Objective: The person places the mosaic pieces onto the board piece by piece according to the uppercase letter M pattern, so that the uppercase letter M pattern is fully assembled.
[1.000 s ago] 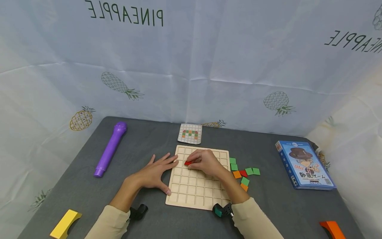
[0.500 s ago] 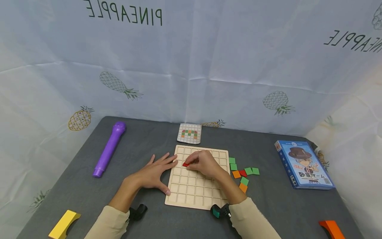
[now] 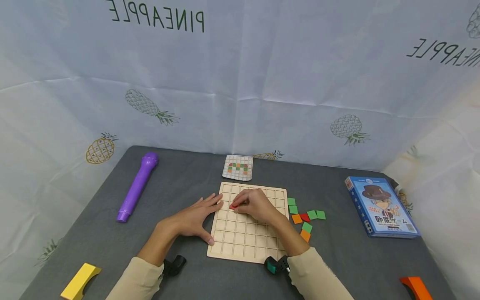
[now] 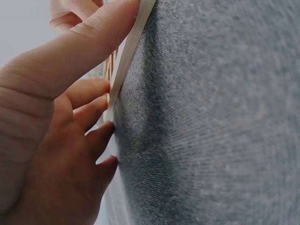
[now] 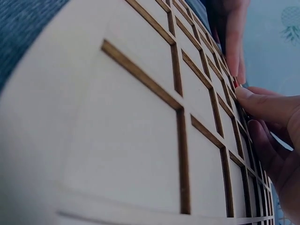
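Note:
A pale wooden grid board [image 3: 240, 237] lies flat on the dark table. The left hand [image 3: 191, 218] rests spread along its left side, with the thumb near the lower left corner; in the left wrist view the thumb of the left hand [image 4: 70, 61] touches the board's edge [image 4: 126, 61]. Over the upper left cells, the right hand [image 3: 256, 204] pinches a red piece [image 3: 232, 206] by its fingertips. From the right wrist, the right hand [image 5: 276, 122] shows low over the grid board [image 5: 126, 136], with a sliver of the red piece [image 5: 236, 83] at its fingertips.
Green tiles [image 3: 293, 209], orange tiles [image 3: 296, 218] and a red piece [image 3: 305, 217] lie right of the board. Behind it is a pattern card [image 3: 238, 168]. A purple microphone [image 3: 138, 187], yellow block [image 3: 80, 281], blue box [image 3: 382, 207] and orange block [image 3: 417, 287] stand around.
The right hand has shifted the red piece slightly left across the upper left cells and tilted it a little. The left hand has stayed at the board's left side.

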{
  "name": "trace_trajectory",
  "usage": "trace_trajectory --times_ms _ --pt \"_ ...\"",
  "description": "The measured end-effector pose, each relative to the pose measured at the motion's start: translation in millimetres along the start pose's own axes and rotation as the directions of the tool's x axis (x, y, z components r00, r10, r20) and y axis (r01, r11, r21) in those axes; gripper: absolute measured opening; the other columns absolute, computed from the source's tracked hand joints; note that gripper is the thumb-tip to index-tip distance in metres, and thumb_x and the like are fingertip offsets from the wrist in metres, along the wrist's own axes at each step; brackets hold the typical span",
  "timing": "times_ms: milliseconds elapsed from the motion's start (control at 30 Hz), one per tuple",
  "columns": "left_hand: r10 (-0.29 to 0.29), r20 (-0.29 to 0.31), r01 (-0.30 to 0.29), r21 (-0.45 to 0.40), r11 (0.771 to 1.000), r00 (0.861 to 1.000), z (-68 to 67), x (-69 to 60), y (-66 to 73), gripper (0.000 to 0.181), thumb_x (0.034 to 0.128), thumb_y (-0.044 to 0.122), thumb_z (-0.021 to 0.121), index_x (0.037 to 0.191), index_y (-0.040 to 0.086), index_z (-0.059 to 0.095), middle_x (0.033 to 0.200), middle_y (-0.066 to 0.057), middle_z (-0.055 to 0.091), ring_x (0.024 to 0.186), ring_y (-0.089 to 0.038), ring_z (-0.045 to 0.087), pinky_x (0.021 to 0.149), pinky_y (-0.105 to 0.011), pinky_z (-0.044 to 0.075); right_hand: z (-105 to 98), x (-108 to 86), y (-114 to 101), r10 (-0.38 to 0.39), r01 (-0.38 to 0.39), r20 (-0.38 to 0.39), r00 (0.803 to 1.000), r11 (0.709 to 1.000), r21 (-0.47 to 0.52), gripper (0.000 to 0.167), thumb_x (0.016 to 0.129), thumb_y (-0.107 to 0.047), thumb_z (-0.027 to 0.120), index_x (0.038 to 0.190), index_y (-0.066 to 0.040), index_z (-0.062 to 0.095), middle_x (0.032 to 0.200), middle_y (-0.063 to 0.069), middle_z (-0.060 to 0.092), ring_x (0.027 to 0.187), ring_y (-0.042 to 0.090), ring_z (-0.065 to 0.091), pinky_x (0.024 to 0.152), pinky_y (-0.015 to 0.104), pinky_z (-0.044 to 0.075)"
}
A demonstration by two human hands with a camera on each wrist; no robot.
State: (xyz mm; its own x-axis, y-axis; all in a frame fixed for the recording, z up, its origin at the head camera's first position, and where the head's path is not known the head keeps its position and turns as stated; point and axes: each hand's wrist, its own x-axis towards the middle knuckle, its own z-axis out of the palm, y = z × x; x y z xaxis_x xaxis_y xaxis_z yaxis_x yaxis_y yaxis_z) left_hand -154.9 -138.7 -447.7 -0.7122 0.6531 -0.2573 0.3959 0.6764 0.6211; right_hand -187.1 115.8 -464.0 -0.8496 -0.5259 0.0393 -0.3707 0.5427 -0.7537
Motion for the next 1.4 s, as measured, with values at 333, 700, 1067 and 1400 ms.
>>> trace_trajectory --times_ms 333,700,1067,1400 --pt "-0.001 -0.002 0.001 0.006 1.0 1.0 -2.6 5.4 0.8 0.118 0.0684 0.043 0.093 0.16 0.004 0.03 0.174 -0.011 0.012 0.162 -0.037 0.006 0.129 -0.063 0.011 -5.6 2.8 -1.1 -0.001 0.001 0.024 1.0 1.0 -0.008 0.011 0.087 -0.008 0.079 0.097 -0.009 0.083 0.106 0.003 0.076 0.1 0.017 0.07 0.079 0.018 0.057" --pt "0.028 -0.005 -0.029 -0.007 1.0 1.0 -1.4 4.8 -1.7 0.119 0.0681 0.043 0.093 0.16 0.003 0.029 0.174 -0.012 0.012 0.162 -0.039 0.006 0.128 -0.065 0.011 -10.1 1.6 -1.3 -0.012 0.014 0.054 0.998 1.0 -0.028 0.01 0.089 -0.008 0.078 0.096 -0.012 0.083 0.105 0.001 0.078 0.102 0.017 0.071 0.082 0.02 0.055" --pt "0.038 -0.005 -0.038 -0.034 0.999 0.999 1.1 0.8 -3.2 0.118 0.0686 0.041 0.093 0.16 0.0 0.029 0.174 -0.014 0.012 0.161 -0.042 0.006 0.127 -0.067 0.009 -6.8 -0.4 -0.2 0.006 -0.005 0.067 0.998 1.0 -0.003 0.009 0.089 -0.007 0.077 0.095 -0.011 0.083 0.105 0.001 0.079 0.101 0.017 0.072 0.082 0.021 0.056" --pt "0.033 -0.012 -0.033 -0.04 0.999 0.999 1.0 -1.0 -3.4 0.118 0.069 0.042 0.093 0.16 0.001 0.029 0.174 -0.014 0.013 0.161 -0.041 0.006 0.127 -0.067 0.007 -4.1 0.5 1.1 -0.013 0.014 0.067 0.998 1.0 -0.011 0.01 0.09 -0.007 0.077 0.097 -0.01 0.083 0.107 0.003 0.078 0.1 0.017 0.073 0.08 0.019 0.057"
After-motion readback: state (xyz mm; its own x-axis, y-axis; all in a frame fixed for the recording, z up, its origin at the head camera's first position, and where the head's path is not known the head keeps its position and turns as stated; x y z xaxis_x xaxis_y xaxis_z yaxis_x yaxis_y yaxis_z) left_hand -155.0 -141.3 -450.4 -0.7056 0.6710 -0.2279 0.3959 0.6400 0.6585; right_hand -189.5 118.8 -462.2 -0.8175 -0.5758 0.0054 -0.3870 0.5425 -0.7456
